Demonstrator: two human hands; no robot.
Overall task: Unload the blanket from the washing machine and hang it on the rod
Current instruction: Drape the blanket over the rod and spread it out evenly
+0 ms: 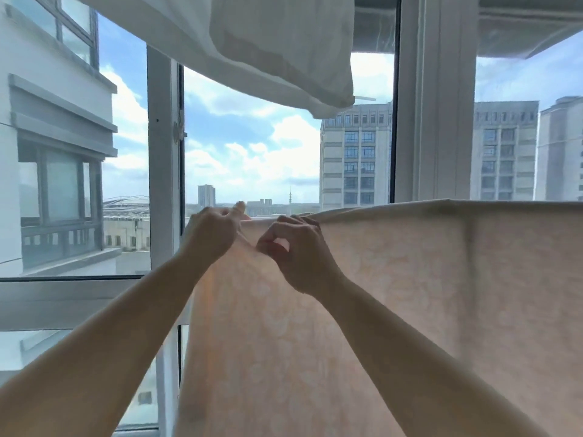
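Blanket: the pale, faintly patterned blanket [394, 279] is already draped over the rod, which its top fold hides entirely; it hangs down as a broad sheet in front of the window [246, 152].
Why it hangs so: the fold runs level from the hands out to the right edge of view, so the rod seems to carry the weight while the near left corner still needs spreading.
Left hand: the left hand [214, 234] is clenched at the blanket's upper left edge, apparently gathering cloth there, with one fingertip poking above the fold.
Right hand: the right hand [293, 244] pinches the top fold just beside the left, fingers curled over the edge.
Blanket relative to the grip: both grips sit on the top edge near its left end; nearly all the cloth lies to the right and below them.
Stage: likely the final straightening.
Overhead: a white sheet [284, 42] hangs higher up, apart from the blanket.
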